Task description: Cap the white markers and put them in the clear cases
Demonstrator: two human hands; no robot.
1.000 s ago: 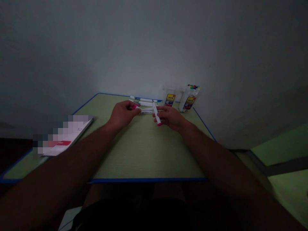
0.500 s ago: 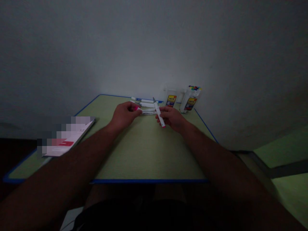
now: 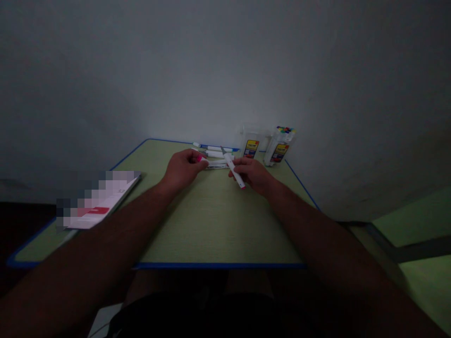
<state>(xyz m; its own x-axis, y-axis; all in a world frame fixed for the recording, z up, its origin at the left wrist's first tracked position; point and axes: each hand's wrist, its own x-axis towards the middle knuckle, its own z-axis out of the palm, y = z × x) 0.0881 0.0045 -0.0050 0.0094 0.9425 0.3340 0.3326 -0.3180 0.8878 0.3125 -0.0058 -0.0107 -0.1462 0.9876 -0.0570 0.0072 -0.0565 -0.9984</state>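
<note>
Green tabletop (image 3: 211,225) stretches to its blue front edge (image 3: 218,265); left hand (image 3: 181,166) pinches pink cap (image 3: 200,159), right hand (image 3: 252,173) grips marker (image 3: 235,174).

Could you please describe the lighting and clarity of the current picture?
Head view: dim light, the wall darkening toward the corners; head view: the white marker in the right hand stands out pale, but small print on the container label is unreadable; head view: blocky pixelation covers part of the flat white item at left.

The head camera looks down (and forward) across the table (image 3: 218,225).
</note>
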